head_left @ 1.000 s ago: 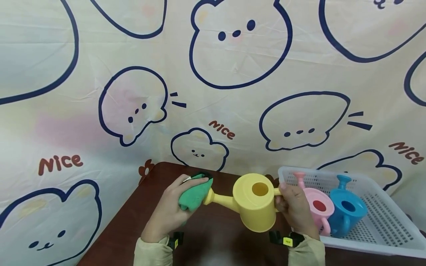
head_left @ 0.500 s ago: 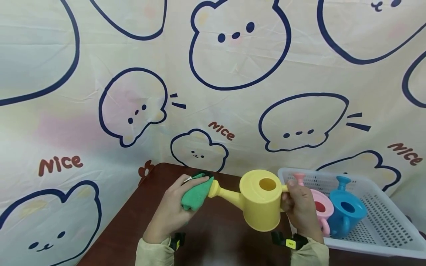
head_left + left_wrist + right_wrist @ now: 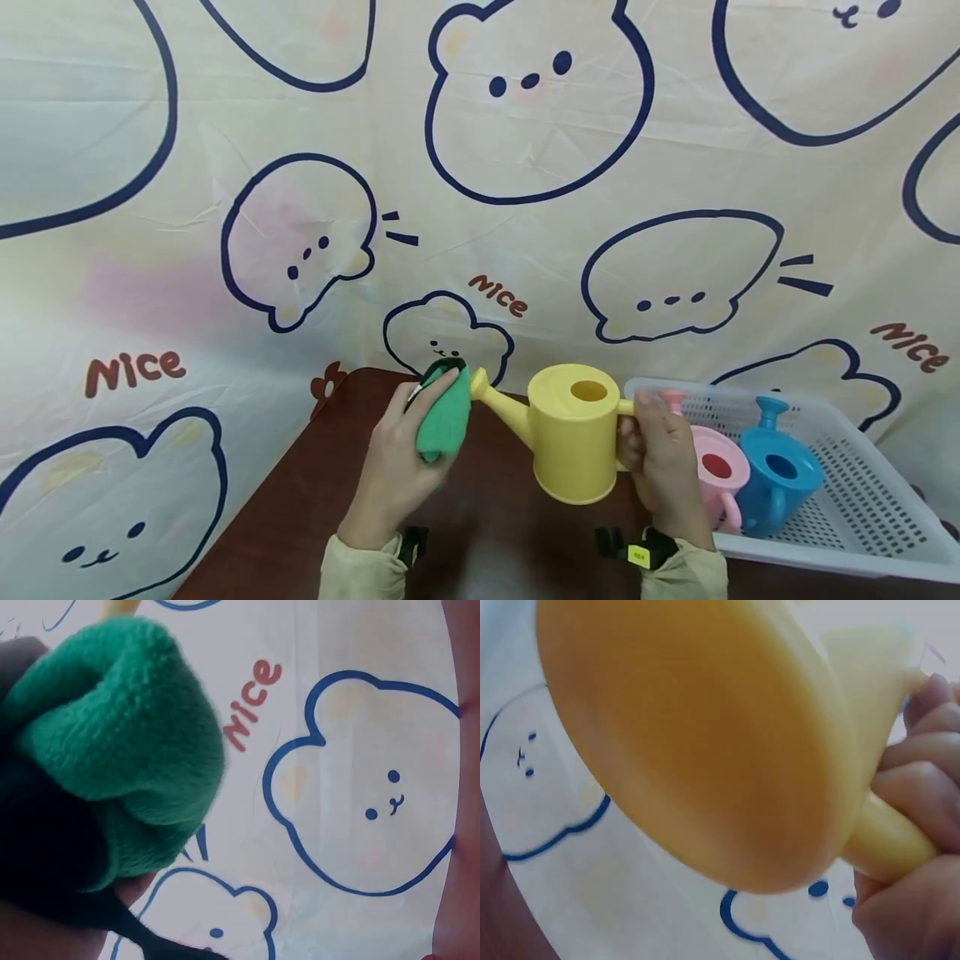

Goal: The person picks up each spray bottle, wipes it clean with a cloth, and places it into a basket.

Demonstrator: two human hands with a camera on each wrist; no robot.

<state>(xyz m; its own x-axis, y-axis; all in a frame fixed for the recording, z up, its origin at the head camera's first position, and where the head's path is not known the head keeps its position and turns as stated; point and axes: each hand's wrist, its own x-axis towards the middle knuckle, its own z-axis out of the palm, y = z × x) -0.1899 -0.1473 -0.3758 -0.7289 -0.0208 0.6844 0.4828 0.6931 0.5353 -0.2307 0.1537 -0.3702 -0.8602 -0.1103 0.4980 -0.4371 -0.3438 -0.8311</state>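
Note:
A yellow watering can [image 3: 576, 442] is held up above the table, roughly upright, its spout pointing left. My right hand [image 3: 663, 458] grips its handle; the right wrist view shows the can's round base [image 3: 697, 750] and fingers curled round the handle [image 3: 892, 840]. In my left hand [image 3: 401, 471] is a bunched green cloth [image 3: 444, 417] with a dark part at its top. The spout's tip [image 3: 478, 384] meets or nearly meets the cloth's right edge. Close up in the left wrist view, the fuzzy cloth [image 3: 142, 735] hides most of the fingers.
A white plastic basket [image 3: 892, 492] with perforated sides stands on the right of the dark brown table [image 3: 300, 517]. Inside it are a pink watering can [image 3: 720, 458] and a blue watering can [image 3: 780, 467]. A cartoon-printed cloth backdrop [image 3: 540, 242] hangs behind.
Both hands have risen a little. The watering can first shifted right, then up and back left, its spout now angled higher. The green cloth has tilted more upright and stays near the spout tip.

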